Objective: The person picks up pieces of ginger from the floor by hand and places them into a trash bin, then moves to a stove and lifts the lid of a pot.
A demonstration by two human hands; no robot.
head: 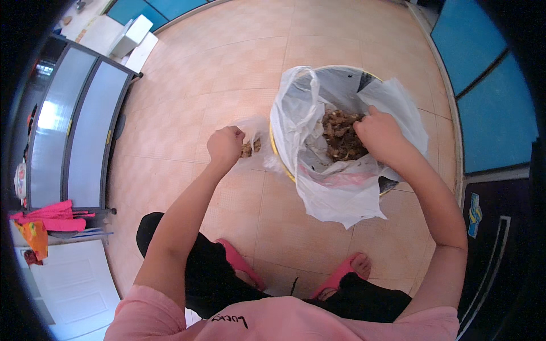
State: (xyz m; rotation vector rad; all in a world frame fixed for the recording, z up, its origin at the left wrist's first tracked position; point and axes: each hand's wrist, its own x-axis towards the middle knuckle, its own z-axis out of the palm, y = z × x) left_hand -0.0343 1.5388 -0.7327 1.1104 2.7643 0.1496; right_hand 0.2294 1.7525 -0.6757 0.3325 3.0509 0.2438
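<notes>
My left hand (225, 147) pinches the upper edge of a thin clear plastic bag (261, 130) left of the container. Through it a few light-brown lumpy pieces (251, 148) show, perhaps roots. To the right, a round container with a yellow rim (277, 155) holds a large white plastic bag (341, 204), its mouth spread wide over the rim. Inside lies a heap of darker brown, knobbly root-like pieces (341, 134). My right hand (379, 134) reaches in from the right with curled fingers at the heap's edge; whether it grips anything is hidden.
Pinkish floor tiles (170, 106) surround the container. A cabinet with frosted panels (87, 128) stands at left, blue cabinet doors (497, 111) and a dark appliance (490, 247) at right. My feet in pink slippers (339, 275) are close below the container.
</notes>
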